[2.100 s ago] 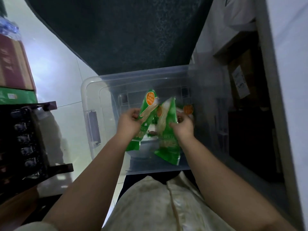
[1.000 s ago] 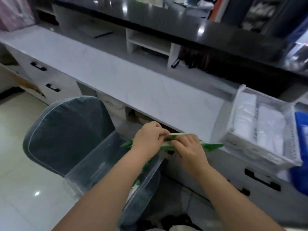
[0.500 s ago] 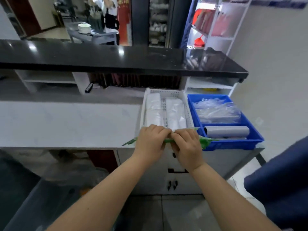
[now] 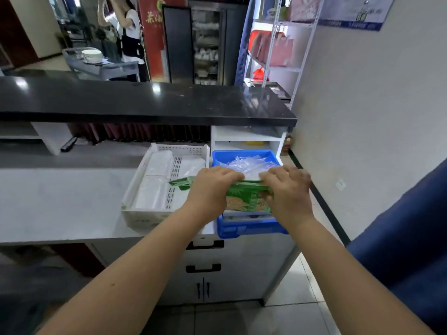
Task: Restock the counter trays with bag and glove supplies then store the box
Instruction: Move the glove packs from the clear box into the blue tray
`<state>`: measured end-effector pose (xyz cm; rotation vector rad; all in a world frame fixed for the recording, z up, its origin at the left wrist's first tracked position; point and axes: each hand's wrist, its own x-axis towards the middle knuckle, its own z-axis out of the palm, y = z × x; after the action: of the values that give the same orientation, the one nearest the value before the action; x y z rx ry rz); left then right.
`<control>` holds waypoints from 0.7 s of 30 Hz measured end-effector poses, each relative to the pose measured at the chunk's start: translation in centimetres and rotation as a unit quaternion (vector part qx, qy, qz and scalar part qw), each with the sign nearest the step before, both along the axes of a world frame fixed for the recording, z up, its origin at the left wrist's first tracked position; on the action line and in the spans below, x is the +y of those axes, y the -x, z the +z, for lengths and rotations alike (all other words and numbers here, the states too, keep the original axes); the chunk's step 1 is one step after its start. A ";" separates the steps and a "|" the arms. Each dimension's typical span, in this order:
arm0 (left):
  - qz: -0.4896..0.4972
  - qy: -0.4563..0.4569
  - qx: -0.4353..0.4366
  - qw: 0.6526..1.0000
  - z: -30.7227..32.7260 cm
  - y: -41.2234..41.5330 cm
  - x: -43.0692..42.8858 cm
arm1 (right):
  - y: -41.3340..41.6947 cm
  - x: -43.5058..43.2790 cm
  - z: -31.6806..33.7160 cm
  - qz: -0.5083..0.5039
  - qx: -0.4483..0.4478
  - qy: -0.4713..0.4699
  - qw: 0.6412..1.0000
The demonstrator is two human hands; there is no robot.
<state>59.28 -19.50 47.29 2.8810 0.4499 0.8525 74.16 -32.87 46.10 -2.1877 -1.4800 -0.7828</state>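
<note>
L grip (image 4: 210, 192) & R grip (image 4: 287, 189) clamp green packs (image 4: 246, 201) over blue tray (image 4: 242, 229); pack count unclear

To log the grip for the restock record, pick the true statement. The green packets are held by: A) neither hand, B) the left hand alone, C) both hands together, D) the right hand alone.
C: the left hand and the right hand each curl their fingers over the green packets, holding them above the blue tray.
</note>
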 end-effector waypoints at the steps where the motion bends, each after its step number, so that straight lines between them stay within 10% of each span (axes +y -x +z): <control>1: 0.002 -0.007 0.006 1.000 0.0 -1.0 -0.2 | -0.7 0.2 -0.1 0.009 -0.008 0.004 1.000; 21: 0.012 -0.012 -0.077 0.997 -2.5 -14.3 14.3 | -12.9 15.4 -0.6 0.068 0.004 -0.059 0.996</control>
<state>73.60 -5.16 44.84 2.8083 0.4620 1.0820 87.04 -17.50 45.46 -1.9787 -1.5200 -0.7943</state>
